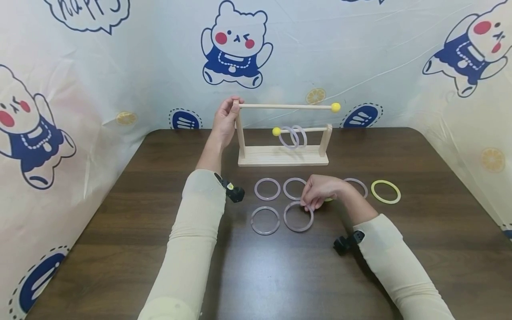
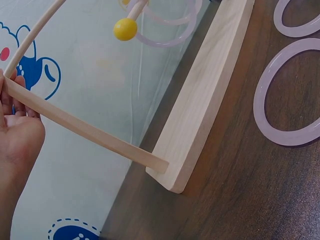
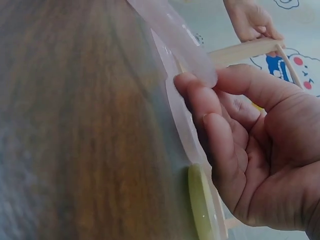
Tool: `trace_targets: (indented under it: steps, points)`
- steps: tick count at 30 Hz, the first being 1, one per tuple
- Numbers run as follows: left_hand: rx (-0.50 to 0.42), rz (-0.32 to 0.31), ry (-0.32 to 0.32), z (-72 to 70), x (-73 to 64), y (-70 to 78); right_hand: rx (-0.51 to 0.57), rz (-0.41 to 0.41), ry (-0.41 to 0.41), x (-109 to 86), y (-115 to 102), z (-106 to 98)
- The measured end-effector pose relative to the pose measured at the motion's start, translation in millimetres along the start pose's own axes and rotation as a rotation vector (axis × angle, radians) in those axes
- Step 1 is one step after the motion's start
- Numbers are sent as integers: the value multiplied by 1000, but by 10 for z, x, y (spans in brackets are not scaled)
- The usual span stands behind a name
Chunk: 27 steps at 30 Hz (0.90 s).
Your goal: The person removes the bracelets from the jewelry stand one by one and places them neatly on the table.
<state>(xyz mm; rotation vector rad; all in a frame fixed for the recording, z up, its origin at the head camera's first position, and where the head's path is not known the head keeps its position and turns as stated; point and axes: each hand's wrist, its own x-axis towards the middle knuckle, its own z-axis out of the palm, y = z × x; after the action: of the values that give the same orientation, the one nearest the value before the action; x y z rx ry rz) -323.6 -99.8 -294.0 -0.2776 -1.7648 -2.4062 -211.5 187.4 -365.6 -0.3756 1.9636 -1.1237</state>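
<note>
At the back of the table stands a wooden rack (image 1: pixel 283 156) with a long upper rod (image 1: pixel 286 106) and a shorter lower rod, each tipped by a yellow ball. Two pale purple rings (image 1: pixel 289 138) hang on the lower rod. My left hand (image 1: pixel 225 118) grips the top of the rack's left post (image 2: pixel 75 122). With thumb and fingers my right hand (image 1: pixel 320 191) pinches the right edge of a pale purple ring (image 1: pixel 298 218), seen close in the right wrist view as a ring (image 3: pixel 182 42) raised at a tilt.
Loose purple rings (image 1: pixel 267 189) (image 1: pixel 265 221) lie left of my right hand. One purple ring (image 1: pixel 362 184) is partly behind my wrist. A yellow-green ring (image 1: pixel 386 192) lies farther right; another is mostly covered by my hand. A patterned cloth (image 1: pixel 288 58) hangs behind the table.
</note>
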Motion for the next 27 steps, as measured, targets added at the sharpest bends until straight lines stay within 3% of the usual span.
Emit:
trace_targets:
  steps: [9, 27]
  points:
    - [8, 2, 0, 2, 0, 3, -126, 26, 31, -75, -82, 17]
    - [4, -16, 2, 4, -6, 15, -274, 64, 114, -113, -123, 76]
